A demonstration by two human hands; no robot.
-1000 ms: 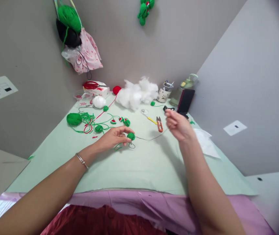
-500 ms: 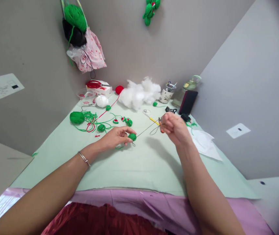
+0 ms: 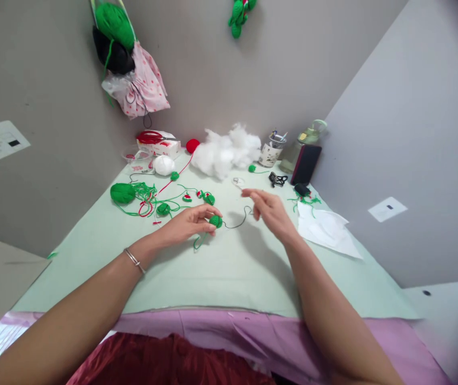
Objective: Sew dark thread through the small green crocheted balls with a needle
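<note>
One small green ball (image 3: 215, 221), near the middle of the pale green table (image 3: 229, 283), is the centre of the clock I read on my remote screen. The left hand (image 3: 194, 221), at nine o'clock, grasps it between thumb and fingers. From the ball a dark thread (image 3: 235, 227) curves slackly off at three, toward the right hand (image 3: 269, 212), whose fingers are partly bent; I cannot tell whether they pinch it. White stuffing (image 3: 226, 154) lies at twelve, a dark phone (image 3: 306, 164) at two.
</note>
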